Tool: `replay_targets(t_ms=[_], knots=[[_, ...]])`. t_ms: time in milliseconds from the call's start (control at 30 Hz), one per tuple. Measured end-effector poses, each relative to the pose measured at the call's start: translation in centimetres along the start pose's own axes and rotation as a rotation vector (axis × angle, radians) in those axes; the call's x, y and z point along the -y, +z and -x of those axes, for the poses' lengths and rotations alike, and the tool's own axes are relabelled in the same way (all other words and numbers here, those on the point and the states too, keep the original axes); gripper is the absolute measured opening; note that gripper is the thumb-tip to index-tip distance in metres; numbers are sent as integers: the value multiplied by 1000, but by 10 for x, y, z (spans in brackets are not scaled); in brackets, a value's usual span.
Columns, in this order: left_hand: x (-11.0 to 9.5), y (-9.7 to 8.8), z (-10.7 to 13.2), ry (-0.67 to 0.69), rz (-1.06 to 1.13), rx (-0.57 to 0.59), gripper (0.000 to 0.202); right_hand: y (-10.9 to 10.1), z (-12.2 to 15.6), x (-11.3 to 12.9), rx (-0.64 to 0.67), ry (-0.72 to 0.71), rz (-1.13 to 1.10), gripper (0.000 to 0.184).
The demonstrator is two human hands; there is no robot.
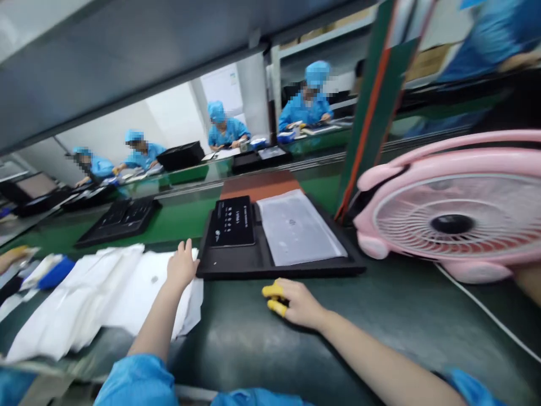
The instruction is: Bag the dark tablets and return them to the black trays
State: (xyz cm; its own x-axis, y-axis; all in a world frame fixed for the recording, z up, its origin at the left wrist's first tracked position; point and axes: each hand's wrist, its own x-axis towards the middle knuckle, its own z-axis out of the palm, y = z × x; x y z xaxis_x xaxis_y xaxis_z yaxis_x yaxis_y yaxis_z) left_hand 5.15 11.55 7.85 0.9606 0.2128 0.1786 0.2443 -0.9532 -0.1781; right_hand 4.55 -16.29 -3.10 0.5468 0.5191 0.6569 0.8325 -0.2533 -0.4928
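Note:
My left hand (182,265) reaches over the white bags (127,293), fingers stretched out beside the left edge of a black tray (236,262). It holds nothing that I can see. My right hand (300,304) is just in front of the tray, low over the table, with yellow finger covers on two fingers. Those fingers are curled, and a small dark patch shows between them, too unclear to name. In the tray's left part lies a flat black box with white print (233,221). A flat item in a frosted bag (298,225) fills the right part.
A pink fan (452,220) stands at the right, its white cord (486,313) running across the table. Another black tray (120,220) sits on the green line beyond the bags. A green post (367,113) rises behind. Several co-workers in blue sit opposite; another person's hand (14,256) is at far left.

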Motion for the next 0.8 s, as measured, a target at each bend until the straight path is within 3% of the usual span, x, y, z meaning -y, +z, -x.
replay_targets(t_ms=[133, 200, 300, 433, 533, 667, 800], knots=[[54, 39, 9, -18, 61, 233, 39, -1, 1, -6, -100, 29, 30, 17], [64, 58, 10, -30, 185, 164, 32, -3, -2, -5, -114, 8, 84, 18], [68, 78, 10, -68, 348, 29, 25, -13, -24, -4, -24, -88, 245, 21], [68, 85, 12, 30, 431, 103, 20, -32, -94, -15, 117, -138, 515, 26], [67, 88, 10, 43, 385, 117, 15, -35, -167, -38, 247, 24, 691, 30], [63, 98, 5, -27, 351, 81, 23, -16, -253, -84, 395, 357, 821, 40], [62, 105, 0, -114, 399, 104, 25, 17, -300, -129, 389, 530, 840, 48]])
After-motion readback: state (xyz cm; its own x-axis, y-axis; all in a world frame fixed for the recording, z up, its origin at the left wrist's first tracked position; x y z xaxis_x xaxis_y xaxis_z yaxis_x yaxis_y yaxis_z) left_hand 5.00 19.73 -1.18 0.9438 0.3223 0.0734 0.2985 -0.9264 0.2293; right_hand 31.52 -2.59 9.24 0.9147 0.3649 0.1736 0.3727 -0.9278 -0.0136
